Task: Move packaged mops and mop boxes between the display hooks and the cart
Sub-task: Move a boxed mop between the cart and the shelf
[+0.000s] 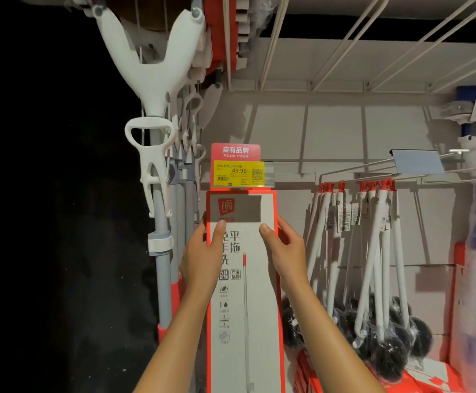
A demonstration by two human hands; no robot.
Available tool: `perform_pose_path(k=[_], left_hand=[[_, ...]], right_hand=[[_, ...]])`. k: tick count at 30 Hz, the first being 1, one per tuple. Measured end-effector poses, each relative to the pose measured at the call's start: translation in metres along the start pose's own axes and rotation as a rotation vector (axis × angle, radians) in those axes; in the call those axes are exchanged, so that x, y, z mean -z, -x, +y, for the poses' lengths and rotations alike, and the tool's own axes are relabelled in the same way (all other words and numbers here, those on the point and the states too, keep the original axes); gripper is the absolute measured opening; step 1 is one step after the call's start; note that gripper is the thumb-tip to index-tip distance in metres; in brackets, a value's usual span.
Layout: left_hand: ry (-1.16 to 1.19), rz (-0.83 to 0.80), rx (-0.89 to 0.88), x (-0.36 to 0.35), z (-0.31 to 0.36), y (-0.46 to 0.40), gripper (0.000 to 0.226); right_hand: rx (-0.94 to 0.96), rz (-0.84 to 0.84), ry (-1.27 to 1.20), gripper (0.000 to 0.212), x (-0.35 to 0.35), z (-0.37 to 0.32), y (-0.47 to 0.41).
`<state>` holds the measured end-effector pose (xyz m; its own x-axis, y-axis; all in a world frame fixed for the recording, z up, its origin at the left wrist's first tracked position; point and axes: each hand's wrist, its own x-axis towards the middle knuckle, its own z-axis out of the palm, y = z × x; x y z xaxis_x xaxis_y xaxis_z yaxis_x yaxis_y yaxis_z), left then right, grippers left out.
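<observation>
A tall white mop box (245, 293) with red edges is standing upright between both hands, its top reaching just above the fingers.

Matt cardboard mop box (245, 279); glossy white plastic mop handles (157, 80).

A tall white-and-red mop box (245, 293) is held upright by both hands: left hand (200, 256) on its left edge, right hand (285, 251) on its right. A price tag (238, 173) is seen directly above it, mops (160, 194) left, brushes (372, 279) right.
</observation>
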<state>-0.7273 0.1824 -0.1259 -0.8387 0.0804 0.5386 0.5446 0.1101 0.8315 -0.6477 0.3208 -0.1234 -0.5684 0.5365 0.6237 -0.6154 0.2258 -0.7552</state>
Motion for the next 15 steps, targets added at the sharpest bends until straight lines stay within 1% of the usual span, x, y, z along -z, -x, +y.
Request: perform_pose_path(k=[1,3,6,8,10,12,13,14,15], left_hand=[[-0.014,0.005,0.011,-0.004,-0.002,-0.006,0.024],[-0.028,-0.009,0.023,-0.011,-0.010,-0.017,0.021],[-0.012,-0.033,0.041,-0.019,-0.021,-0.026,0.032],[0.016,-0.030,0.055,-0.023,-0.026,-0.031,0.037],[0.048,-0.027,0.085,-0.027,-0.029,-0.036,0.033],[0.076,-0.034,0.111,-0.032,-0.036,-0.042,0.019],[0.079,-0.036,0.104,-0.035,-0.038,-0.045,0.016],[0.080,-0.041,0.091,-0.036,-0.039,-0.048,0.021],[0.074,-0.043,0.074,-0.038,-0.040,-0.051,0.033]], right_hand=[[-0.007,0.000,0.000,0.037,-0.001,0.002,-0.005],[-0.038,0.015,0.007,0.042,-0.002,0.009,-0.014],[-0.063,0.015,0.041,0.050,-0.003,0.025,-0.024],[-0.068,0.008,0.053,0.052,-0.003,0.034,-0.029],[-0.068,0.005,0.045,0.051,-0.005,0.042,-0.035],[-0.071,0.004,0.048,0.050,-0.007,0.049,-0.040],[-0.069,0.001,0.052,0.050,-0.008,0.052,-0.043],[-0.064,-0.003,0.058,0.049,-0.009,0.054,-0.046],[-0.060,-0.005,0.065,0.048,-0.009,0.057,-0.050]])
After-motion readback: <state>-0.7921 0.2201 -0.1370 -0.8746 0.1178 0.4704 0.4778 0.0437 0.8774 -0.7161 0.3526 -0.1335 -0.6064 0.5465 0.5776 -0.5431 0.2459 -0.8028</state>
